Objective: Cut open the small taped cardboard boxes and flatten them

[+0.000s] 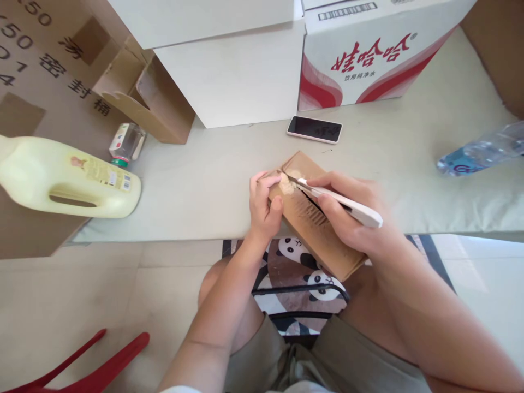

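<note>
A brown cardboard box [327, 240] lies slanted at the table's front edge, its near end jutting out over my lap. My left hand [266, 204] grips the box's far left corner, fingers bent over the edge and thumb on its near side. In my right hand [347, 202] is a white-handled utility knife [347, 206], its blade pointing to the far left corner of the box. The blade tip touches or nearly touches the cardboard by a pale torn patch [287, 184], close to my left fingertips. A dark line and blurred print run along the box top.
A phone [314, 129] lies beyond the box, before a white carton [241, 82] and a red-and-white water carton [364, 60]. On the left are a yellow jug [36, 177], a small bottle [126, 143] and an open cardboard box [164, 103]. A water bottle [478, 153] lies at right.
</note>
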The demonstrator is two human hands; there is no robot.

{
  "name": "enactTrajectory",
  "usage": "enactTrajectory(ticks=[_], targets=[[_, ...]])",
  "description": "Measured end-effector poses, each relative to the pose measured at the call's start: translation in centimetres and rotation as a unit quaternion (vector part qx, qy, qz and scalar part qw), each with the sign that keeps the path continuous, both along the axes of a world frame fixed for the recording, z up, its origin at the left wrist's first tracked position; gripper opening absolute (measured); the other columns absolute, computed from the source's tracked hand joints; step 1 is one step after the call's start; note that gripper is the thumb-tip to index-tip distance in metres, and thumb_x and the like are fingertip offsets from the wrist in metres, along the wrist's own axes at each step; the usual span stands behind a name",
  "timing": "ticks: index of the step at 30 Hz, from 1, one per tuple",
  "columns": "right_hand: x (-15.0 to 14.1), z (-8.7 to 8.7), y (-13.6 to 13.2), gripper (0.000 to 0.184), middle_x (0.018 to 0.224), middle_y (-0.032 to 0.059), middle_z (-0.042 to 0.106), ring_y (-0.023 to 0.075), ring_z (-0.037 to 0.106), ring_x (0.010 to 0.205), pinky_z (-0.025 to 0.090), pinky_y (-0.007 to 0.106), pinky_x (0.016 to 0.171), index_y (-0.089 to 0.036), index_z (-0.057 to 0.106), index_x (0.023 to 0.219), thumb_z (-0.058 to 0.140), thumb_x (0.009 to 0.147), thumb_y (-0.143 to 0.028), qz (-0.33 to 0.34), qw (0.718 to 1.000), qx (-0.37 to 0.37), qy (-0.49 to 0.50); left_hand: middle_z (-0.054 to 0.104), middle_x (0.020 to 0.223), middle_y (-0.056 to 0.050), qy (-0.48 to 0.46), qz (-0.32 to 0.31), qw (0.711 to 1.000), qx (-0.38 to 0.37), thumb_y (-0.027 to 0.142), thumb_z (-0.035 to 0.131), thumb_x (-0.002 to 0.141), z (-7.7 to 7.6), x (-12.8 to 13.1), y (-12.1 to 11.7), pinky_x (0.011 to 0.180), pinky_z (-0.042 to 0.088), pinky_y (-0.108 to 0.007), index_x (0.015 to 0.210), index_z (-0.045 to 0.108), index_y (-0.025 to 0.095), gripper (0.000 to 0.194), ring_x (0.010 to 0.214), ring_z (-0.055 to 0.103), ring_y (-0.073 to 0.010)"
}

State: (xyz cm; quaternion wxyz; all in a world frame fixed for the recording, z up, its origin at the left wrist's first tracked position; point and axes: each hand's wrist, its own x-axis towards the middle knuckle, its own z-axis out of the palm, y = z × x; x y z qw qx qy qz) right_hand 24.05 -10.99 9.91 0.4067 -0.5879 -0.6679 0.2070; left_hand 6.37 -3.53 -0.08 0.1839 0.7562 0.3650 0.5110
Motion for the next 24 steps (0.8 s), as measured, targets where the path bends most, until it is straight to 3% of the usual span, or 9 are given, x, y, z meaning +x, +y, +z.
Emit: enactTrajectory(ticks=[4,11,16,19,22,24], targets=[[0.0,0.2,-0.2,0.014,0.073,0.0017,0.072,0.0168,0.062,0.059,0.044,0.03,0.056,-0.026,0.069,0.089,0.055,0.085,-0.023,-0.01,1.0,0.017,-0.001,0.063,0.118,-0.011,0.005,0.004,1.0,-0.01,0.063,0.031,0.1,-0.1,0.0,0.1,0.102,0.047,-0.048,0.117,0.058,0.026,0.049,0.121,0.055,-0.0273],[0.5,0.4,-1.3,0.021,0.047,-0.0007,0.052,0.0124,0.041,0.041,0.03,0.03,0.042,-0.023,0.063,0.06,0.05,0.077,-0.021,-0.069,0.99,0.107,0.061,0.062,0.116,-0.012,-0.011,0.001,1.0,-0.008,0.062,0.035,0.099,-0.2,0.0,0.2,0.103,0.046,-0.047,0.115,0.059,0.024,0.048,0.12,0.056,-0.0276],[0.7,0.1,-1.7,0.022,0.048,0.0009,0.054,0.0131,0.038,0.042,0.027,0.032,0.042,-0.025,0.068,0.06,0.051,0.074,-0.023,-0.134,0.975,0.116,0.135,0.059,0.122,-0.012,-0.06,-0.007,0.995,-0.077,0.074,0.041,0.092,-0.5,-0.2,0.5,0.102,0.047,-0.043,0.126,0.053,0.024,0.062,0.117,0.058,-0.0273],[0.9,-0.4,-1.4,0.023,0.057,0.0038,0.064,0.0152,0.045,0.045,0.029,0.033,0.042,-0.024,0.073,0.066,0.054,0.077,-0.03,-0.101,0.968,0.115,0.2,0.062,0.119,-0.011,-0.117,-0.03,0.981,-0.152,0.077,0.047,0.088,-0.2,-0.3,0.9,0.1,0.048,-0.042,0.123,0.059,0.023,0.065,0.114,0.06,-0.0276],[1.2,-0.5,-1.2,0.026,0.056,0.0032,0.063,0.0145,0.046,0.042,0.028,0.031,0.039,-0.024,0.073,0.067,0.057,0.08,-0.039,-0.039,0.947,0.12,0.297,0.065,0.116,-0.01,-0.194,-0.066,0.958,-0.201,0.074,0.061,0.082,0.5,-0.3,1.3,0.102,0.048,-0.04,0.102,0.069,0.022,0.057,0.115,0.061,-0.0278],[1.4,0.0,-1.4,0.033,0.059,0.0023,0.063,0.0144,0.049,0.045,0.032,0.03,0.04,-0.024,0.073,0.074,0.054,0.087,-0.047,-0.04,0.94,0.12,0.317,0.068,0.113,-0.009,-0.26,-0.08,0.931,-0.244,0.069,0.072,0.076,1.1,-0.5,1.6,0.1,0.049,-0.038,0.097,0.071,0.022,0.052,0.112,0.063,-0.0259]])
